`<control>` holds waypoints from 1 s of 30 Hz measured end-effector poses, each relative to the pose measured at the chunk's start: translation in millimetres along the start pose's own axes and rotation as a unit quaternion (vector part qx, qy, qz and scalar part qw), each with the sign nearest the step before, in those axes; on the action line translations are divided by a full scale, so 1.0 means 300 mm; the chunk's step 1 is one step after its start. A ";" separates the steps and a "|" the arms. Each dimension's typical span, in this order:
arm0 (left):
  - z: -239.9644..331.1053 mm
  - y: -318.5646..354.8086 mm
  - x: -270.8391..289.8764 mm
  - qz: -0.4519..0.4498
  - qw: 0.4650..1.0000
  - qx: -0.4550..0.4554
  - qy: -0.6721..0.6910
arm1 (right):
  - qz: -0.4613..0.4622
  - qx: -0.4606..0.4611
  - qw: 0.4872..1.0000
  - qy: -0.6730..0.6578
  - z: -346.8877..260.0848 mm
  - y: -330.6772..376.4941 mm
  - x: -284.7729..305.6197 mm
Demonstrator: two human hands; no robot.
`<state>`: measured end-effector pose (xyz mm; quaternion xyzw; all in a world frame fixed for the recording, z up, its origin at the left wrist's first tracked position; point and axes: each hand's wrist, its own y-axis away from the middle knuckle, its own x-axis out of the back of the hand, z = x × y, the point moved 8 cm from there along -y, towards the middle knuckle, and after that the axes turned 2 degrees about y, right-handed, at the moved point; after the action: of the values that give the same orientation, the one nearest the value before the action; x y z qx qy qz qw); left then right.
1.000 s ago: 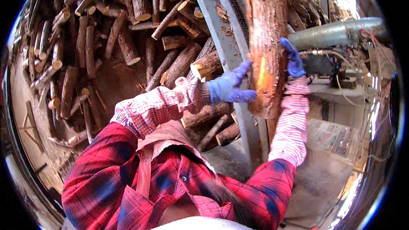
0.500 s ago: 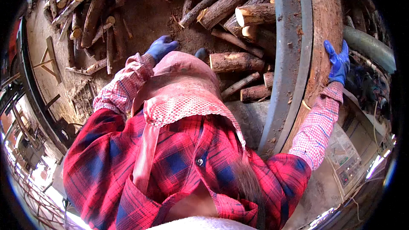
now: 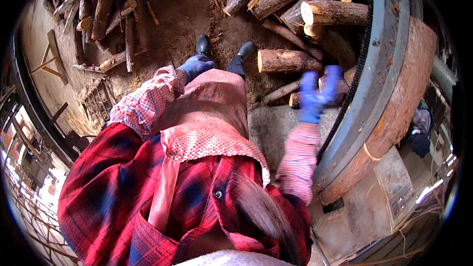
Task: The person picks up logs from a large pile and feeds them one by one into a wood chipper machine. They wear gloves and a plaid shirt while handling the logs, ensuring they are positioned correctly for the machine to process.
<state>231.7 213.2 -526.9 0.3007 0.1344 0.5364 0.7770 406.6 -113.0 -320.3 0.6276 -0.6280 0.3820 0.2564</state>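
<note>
A long bark-covered log (image 3: pixel 394 113) lies along the grey metal trough (image 3: pixel 379 83) of a machine at the right of the scene, running from the far end toward a boxy control panel (image 3: pixel 396 187) nearer the person. Neither hand is on it. The right hand (image 3: pixel 315 93), in a blue glove, hangs in the air just left of the trough, blurred with motion; its fingers look loosely spread and hold nothing. The left hand (image 3: pixel 196 65), also in a blue glove, rests low by the person's pink apron (image 3: pixel 207 118), above the boots (image 3: pixel 224 49); it is partly curled, and I cannot tell whether its fingers are pressed together.

Judging by how things lie, the log is set in place on the machine and needs no more carrying. What is left looks like a good deal: a heap of cut logs (image 3: pixel 295 19) sits on the dirt floor (image 3: pixel 182 15) just beyond the boots, one short log (image 3: pixel 288 60) closest to the right hand, and a second stack (image 3: pixel 98 15) lies at the far left. None of these is picked up yet.
</note>
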 end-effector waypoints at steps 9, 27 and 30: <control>-0.639 0.100 0.106 0.042 0.934 0.355 0.004 | -0.465 -0.399 0.774 -0.163 0.592 0.867 -0.786; -0.929 -1.028 0.192 0.242 0.940 0.186 0.155 | -0.222 -0.549 0.732 -0.336 0.845 0.592 -1.745; -1.096 -0.780 0.185 0.227 0.943 0.221 0.101 | 0.202 -0.730 -0.244 -0.606 0.566 0.828 -1.903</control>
<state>254.6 313.1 -921.2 0.4316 0.2562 0.6827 0.5311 235.0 69.2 -915.1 0.2360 0.4081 0.8797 0.0619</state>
